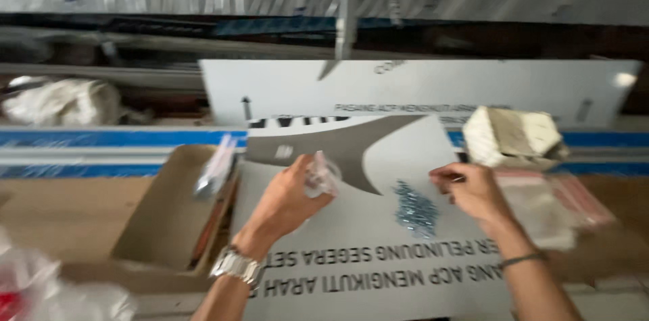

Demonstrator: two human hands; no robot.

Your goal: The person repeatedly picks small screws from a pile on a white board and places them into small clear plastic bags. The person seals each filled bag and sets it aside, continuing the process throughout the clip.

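Observation:
My left hand (287,199), with a metal watch on the wrist, holds a small clear plastic bag (321,176) above a white printed panel (351,274). A pile of small silvery screws (416,209) lies on the panel between my hands. My right hand (470,189) hovers just right of the pile with fingers pinched together; whether it holds a screw is too blurred to tell. A thin band circles the right wrist.
An open cardboard box (165,216) with a clear bag at its rim sits left of the panel. A small white carton (514,135) and flat clear zip bags (551,203) lie to the right. A long white sheet (419,91) and stacked metal profiles stand behind.

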